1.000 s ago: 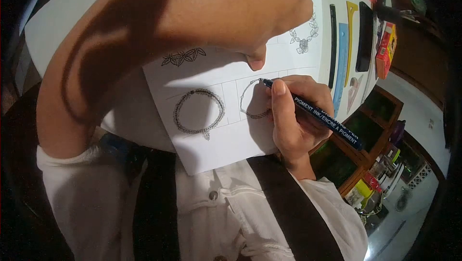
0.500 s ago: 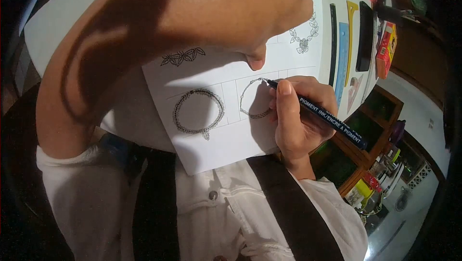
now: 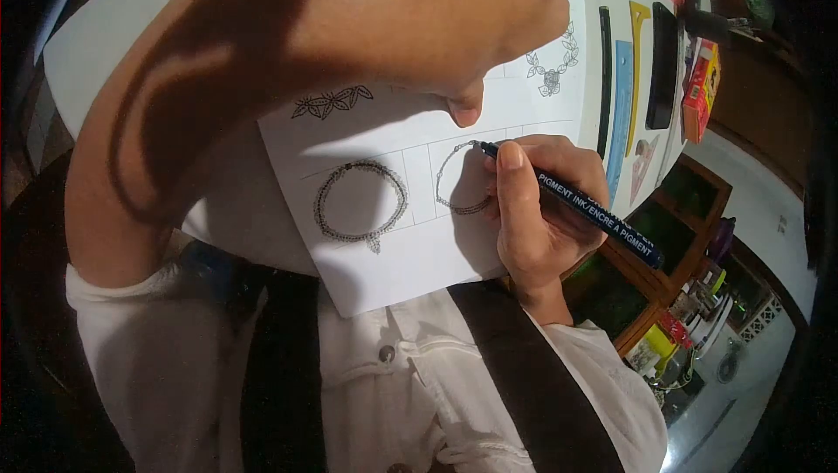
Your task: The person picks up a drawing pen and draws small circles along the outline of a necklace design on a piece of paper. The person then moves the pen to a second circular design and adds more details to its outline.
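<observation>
My right hand [image 3: 550, 207] is closed around a black pigment ink drawing pen [image 3: 594, 215]. The pen's tip touches the top of a thin bracelet drawing [image 3: 441, 178] on a white sheet of paper [image 3: 419, 263]. Left of it on the sheet is a darker ring-shaped drawing with a small leaf pendant [image 3: 360, 202]. My left hand [image 3: 502, 32] reaches across the upper part of the sheet, its thumb stretched out and pressed on the paper; its other fingers are hidden. A leaf drawing [image 3: 332, 103] shows below my left forearm, and a flower necklace drawing [image 3: 550, 76] beyond the hand.
On the white table to the right lie a black pencil-like stick [image 3: 604, 80], a blue ruler [image 3: 621, 115], a yellow ruler [image 3: 636, 80], a black oblong object [image 3: 663, 63], a clear set square [image 3: 642, 167] and a red-yellow box [image 3: 700, 93]. Wooden cabinets [image 3: 676, 229] stand beyond.
The pen tip and my right hand have shifted slightly left along the top of the bracelet drawing. My left hand stays in place on the paper.
</observation>
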Demonstrator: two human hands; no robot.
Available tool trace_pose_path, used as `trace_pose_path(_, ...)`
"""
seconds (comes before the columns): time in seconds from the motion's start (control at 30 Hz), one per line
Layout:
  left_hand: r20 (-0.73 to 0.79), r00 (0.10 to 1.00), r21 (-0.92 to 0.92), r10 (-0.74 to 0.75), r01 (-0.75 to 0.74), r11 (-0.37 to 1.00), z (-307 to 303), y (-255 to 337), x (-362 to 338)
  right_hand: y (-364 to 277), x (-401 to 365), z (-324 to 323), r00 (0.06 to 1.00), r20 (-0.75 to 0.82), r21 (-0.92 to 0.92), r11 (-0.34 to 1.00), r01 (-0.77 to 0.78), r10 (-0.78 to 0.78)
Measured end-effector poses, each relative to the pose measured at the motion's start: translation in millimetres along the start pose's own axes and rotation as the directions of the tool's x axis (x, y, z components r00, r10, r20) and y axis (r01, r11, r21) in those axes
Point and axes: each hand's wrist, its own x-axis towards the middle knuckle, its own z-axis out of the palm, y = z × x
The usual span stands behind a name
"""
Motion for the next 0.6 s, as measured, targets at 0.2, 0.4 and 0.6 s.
trace_pose_path(0.2, 0.130, 0.981, 0.093, -0.144, 0.132, 0.987, -2.7, 11.3, 11.4, -4.6, -0.7, 1.5, 0.991, -0.051, 0.062, 0.991, -0.122, 0.125)
trace_pose_path(0.4, 0.092, 0.990, 0.026, -0.110, 0.108, 0.994, -0.9, 8.1, 5.7, -4.3, 0.7, 2.1, 0.993, -0.042, 0.059, 0.993, -0.104, 0.107)
trace_pose_path(0.6, 0.075, 0.997, 0.032, 0.008, -0.011, 0.999, -4.7, -0.6, 4.9, -5.1, 0.1, 2.7, 0.990, -0.053, 0.069, 0.990, -0.124, 0.128)
